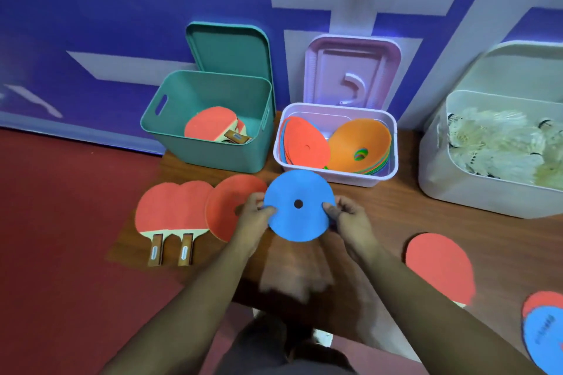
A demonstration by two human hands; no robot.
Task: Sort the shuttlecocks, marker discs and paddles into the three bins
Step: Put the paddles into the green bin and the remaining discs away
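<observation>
1. Head view: a blue marker disc [299, 205] with a small centre hole is held flat above the wooden table [380, 222], just in front of the pink bin [336, 173].
2. Left hand [254, 216] pinches the disc's left edge; right hand [347, 215] pinches its right edge.
3. Just left of the disc, a red marker disc [227, 207] lies on the table, overlapping two red paddles [173, 210] lying side by side, handles toward the person.
4. The pink bin holds red, orange and other coloured discs leaning in stacks; its lid [352, 70] stands behind it.
5. The teal bin [210, 122] to its left holds red paddles, with a teal lid [228, 49] upright behind.
6. The white bin [487, 186] on the right holds white shuttlecocks [499, 143].
7. On the right, another red paddle [441, 268] lies on the table, with more discs [545, 332] at the edge of the frame.
</observation>
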